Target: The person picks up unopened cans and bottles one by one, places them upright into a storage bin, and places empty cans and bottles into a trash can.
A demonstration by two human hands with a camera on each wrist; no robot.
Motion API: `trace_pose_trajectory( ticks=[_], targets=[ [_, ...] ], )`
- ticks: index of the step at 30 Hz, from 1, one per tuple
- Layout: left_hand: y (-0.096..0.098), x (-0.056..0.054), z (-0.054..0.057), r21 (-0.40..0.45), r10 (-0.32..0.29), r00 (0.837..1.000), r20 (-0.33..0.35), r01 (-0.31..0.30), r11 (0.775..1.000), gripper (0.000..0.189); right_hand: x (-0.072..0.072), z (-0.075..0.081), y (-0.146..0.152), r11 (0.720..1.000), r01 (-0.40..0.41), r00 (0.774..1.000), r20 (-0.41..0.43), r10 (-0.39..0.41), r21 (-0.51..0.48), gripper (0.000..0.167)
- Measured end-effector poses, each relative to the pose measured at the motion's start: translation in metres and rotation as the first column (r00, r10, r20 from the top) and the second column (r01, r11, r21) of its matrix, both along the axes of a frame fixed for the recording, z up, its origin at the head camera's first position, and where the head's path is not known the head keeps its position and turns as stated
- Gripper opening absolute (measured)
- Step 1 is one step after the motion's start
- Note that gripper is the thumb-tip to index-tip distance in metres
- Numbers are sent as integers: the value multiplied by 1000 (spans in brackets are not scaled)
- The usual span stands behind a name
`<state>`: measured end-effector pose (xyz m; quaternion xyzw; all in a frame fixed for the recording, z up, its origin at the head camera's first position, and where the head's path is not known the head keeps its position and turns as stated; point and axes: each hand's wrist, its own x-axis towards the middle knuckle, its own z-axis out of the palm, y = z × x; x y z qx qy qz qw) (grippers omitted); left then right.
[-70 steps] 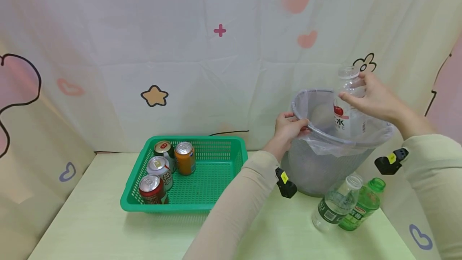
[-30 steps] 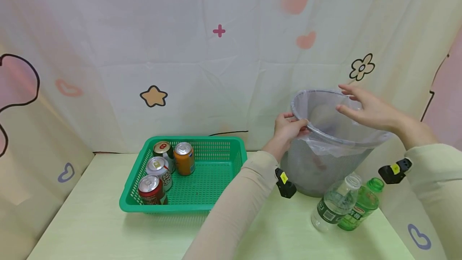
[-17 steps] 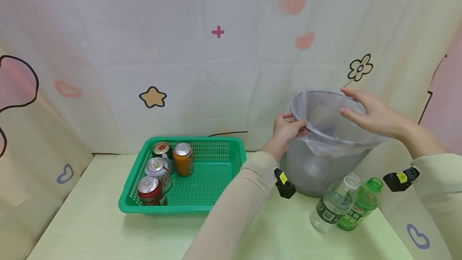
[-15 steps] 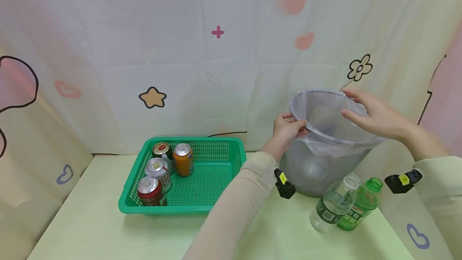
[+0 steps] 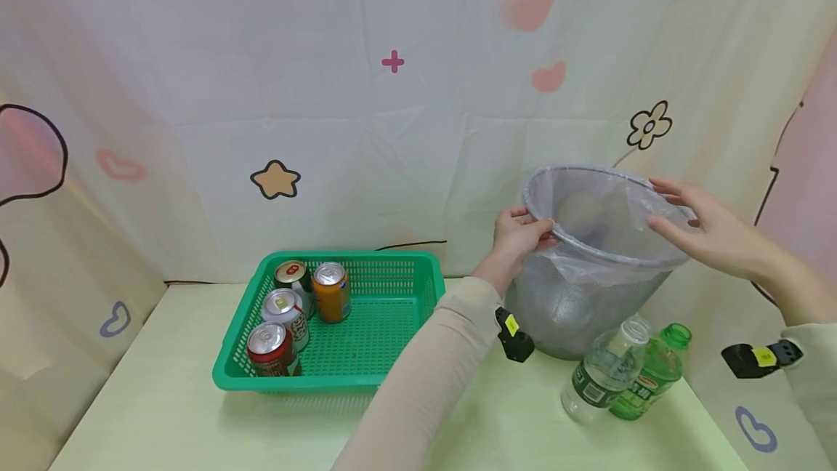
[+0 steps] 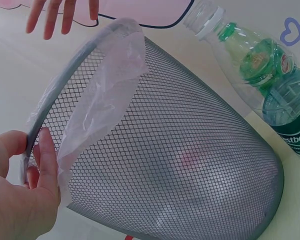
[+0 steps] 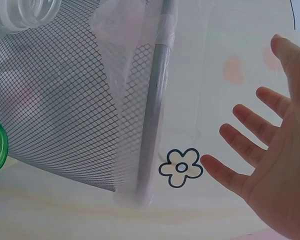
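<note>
A grey wire-mesh bin (image 5: 569,304) with a translucent plastic liner (image 5: 588,267) folded over its rim stands at the right, tilted a little. My left hand (image 5: 521,240) grips the near-left rim; in the left wrist view the thumb and fingers (image 6: 48,162) pinch rim and liner. Over the bin's right side is my right hand (image 5: 713,235), holding nothing, its fingers spread and apart from the rim in the right wrist view. Through the mesh, pale shapes and a reddish patch (image 6: 190,159) show faintly inside. A clear bottle (image 5: 603,373) and a green bottle (image 5: 656,376), both uncapped, stand before the bin.
Left of the bin, a green plastic basket (image 5: 428,289) holds several drink cans, among them an orange can (image 5: 332,296) and a dark red can (image 5: 273,355). Behind the pale table (image 5: 163,413) hangs a printed curtain (image 5: 366,166).
The clear bottle with a cherry label went from my right hand into the bin. That hand, now without it, has moved right and down. My left hand stays on the rim.
</note>
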<state>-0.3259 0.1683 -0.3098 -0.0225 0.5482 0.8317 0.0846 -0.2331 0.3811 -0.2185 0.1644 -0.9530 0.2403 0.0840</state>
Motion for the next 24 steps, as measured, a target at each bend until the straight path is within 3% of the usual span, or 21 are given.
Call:
trace_pose_trajectory(
  ticks=[10,24],
  targets=[
    [0,1,0,-1,-1,1000,9,1,1000,36,11,-8,8,998,55,997,-60,-54,26,63],
    [0,-1,0,5,-10,1000,5,10,1000,36,28,-28,23,995,84,990,-111,-88,-45,62]
  ],
)
